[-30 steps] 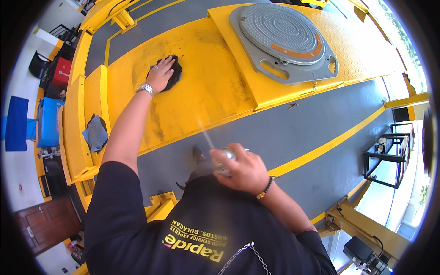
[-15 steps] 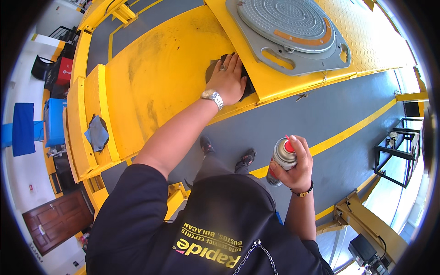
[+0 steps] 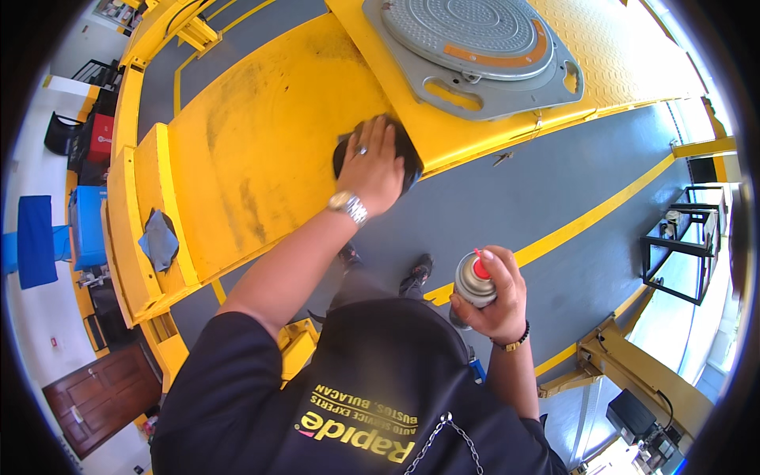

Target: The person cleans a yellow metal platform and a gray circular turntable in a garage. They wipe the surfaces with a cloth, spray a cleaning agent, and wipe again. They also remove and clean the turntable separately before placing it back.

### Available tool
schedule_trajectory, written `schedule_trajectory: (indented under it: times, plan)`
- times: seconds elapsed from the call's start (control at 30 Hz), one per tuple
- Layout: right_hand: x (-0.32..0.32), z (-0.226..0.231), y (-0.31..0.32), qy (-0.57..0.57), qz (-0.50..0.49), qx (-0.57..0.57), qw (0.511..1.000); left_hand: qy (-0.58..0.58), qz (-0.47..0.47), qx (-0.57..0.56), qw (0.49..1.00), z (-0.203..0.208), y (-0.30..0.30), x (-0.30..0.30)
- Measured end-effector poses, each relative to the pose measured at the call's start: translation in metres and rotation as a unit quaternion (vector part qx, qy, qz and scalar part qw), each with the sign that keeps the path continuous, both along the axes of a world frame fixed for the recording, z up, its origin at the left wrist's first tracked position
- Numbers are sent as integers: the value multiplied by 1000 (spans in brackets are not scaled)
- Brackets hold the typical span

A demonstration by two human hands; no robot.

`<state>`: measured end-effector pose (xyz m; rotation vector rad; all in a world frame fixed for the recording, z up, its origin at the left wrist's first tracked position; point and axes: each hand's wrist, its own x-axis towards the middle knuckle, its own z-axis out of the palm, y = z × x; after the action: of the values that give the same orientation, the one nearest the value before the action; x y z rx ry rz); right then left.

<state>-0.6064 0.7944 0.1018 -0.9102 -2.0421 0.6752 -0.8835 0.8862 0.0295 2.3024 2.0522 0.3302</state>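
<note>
The left hand [image 3: 374, 170] lies palm down on a black cloth [image 3: 411, 150], at the near edge of the yellow platform [image 3: 293, 111], just beside the step up to its raised section [image 3: 416, 83]. The fingers are slightly blurred but look nearly straight and close together, laid over the cloth rather than curled round it; the flat palm probably serves to press the cloth evenly onto the metal. Part of the cloth appears to reach over the platform's edge.

The right hand [image 3: 500, 299] is wrapped round a silver spray can [image 3: 474, 289], thumb on the near side and forefinger up by the red nozzle [image 3: 480, 267]. That grip seems chosen so the nozzle stays within the forefinger's reach; whether it is pressed, I cannot tell. The can is well apart from the cloth, out over the grey floor [image 3: 546, 182].

The step limits room to the right of the cloth, and on the raised section sits a round grey plate [image 3: 475, 28] on a base with handle slots. At the platform's left end, a grey-blue rag [image 3: 161, 241] rests against a ledge [image 3: 170, 206]. The person's shoes [image 3: 417, 271] stand below the near edge; a black metal frame [image 3: 677, 247] is far to the right.
</note>
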Motion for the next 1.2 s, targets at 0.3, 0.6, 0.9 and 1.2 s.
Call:
schedule_trajectory:
  times: [0.3,0.6,0.9,1.2]
  plan:
    - [2,12,-6,-44,15,-2,999,22,27,4,999,5,2,16]
    - [-3,5,-13,-57,4,-39,998,13,-9,-31,999,11,-67,-38]
    - [-47,28,1,-60,46,-31,997,-25,-32,-67,997,10,-64,-55]
    - [-54,20,-1,-49,48,-49,996,48,155,6,987,0,59,-84]
